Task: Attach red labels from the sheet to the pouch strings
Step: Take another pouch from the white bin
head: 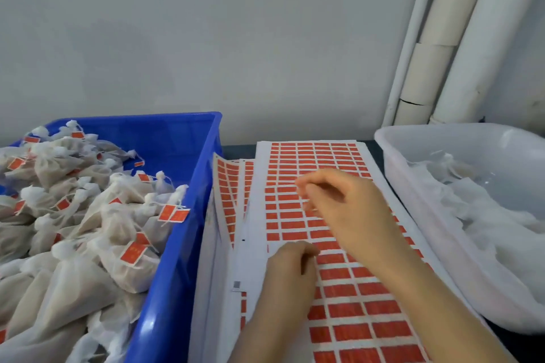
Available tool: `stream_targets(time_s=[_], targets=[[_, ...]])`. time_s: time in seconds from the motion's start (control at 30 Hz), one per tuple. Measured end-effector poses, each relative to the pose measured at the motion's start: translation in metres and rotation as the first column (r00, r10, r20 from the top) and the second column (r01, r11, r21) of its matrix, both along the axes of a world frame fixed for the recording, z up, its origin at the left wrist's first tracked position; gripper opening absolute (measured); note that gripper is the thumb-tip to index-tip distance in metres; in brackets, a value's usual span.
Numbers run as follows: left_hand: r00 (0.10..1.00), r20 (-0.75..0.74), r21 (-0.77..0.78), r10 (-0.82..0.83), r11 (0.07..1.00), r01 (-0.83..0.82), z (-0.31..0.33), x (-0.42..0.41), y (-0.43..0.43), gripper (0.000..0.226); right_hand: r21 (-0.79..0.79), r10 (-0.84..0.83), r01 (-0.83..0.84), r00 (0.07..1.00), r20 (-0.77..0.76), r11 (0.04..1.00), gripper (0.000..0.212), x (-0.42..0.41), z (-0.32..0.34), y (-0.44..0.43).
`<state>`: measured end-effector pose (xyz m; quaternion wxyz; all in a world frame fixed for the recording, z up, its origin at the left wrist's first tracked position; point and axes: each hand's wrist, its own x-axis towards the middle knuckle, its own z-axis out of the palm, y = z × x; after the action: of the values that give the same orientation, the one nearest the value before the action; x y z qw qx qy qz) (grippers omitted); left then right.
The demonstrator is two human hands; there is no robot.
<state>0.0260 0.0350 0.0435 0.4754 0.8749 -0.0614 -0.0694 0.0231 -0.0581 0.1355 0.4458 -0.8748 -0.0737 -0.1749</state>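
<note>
A white sheet (298,215) covered with rows of red labels (348,308) lies on top of a stack of such sheets in the middle. My left hand (290,267) rests on the sheet's lower left part with its fingers curled under, and I see nothing in it. My right hand (345,206) hovers over the sheet's middle rows. Its fingertips are bent toward the labels and blurred, so I cannot tell whether they pinch one. White mesh pouches (97,215) with red labels on their strings fill the blue bin (188,215) on the left.
A white plastic tub (418,215) on the right holds white pouches (495,215) with no red labels visible. More label sheets (227,186) fan out beside the blue bin. White pipes (460,47) run up the grey wall at the back right.
</note>
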Motion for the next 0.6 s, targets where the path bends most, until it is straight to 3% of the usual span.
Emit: stream_targets(time_s=[0.13,0.23,0.33,0.4,0.5,0.6], targets=[[0.992,0.108,0.339,-0.067,0.940,0.027,-0.009,-0.003,-0.003,0.037,-0.124,-0.187,0.170,0.971,-0.150,0.978,0.015,-0.031,0.004,-0.072],[0.986,0.096,0.478,-0.138,0.875,0.076,-0.013,-0.001,-0.003,0.048,-0.209,-0.292,0.247,0.929,-0.226,0.946,0.013,-0.044,0.012,-0.121],[0.986,0.069,0.507,-0.153,0.856,0.098,-0.012,0.000,-0.006,0.049,-0.404,-0.462,0.334,0.842,-0.279,0.852,0.011,-0.041,0.015,-0.167],[0.986,0.066,0.511,-0.150,0.854,0.096,-0.011,0.000,-0.007,0.049,-0.540,-0.553,0.332,0.769,-0.320,0.774,0.025,-0.030,0.012,-0.186],[0.987,0.074,0.520,-0.140,0.850,0.082,-0.011,0.000,-0.007,0.048,-0.597,-0.528,0.218,0.743,-0.411,0.772,0.048,-0.009,0.002,-0.194],[0.988,0.072,0.526,-0.137,0.847,0.080,-0.012,0.001,-0.006,0.047,-0.616,-0.480,0.125,0.752,-0.453,0.778,0.042,0.009,-0.016,-0.191]])
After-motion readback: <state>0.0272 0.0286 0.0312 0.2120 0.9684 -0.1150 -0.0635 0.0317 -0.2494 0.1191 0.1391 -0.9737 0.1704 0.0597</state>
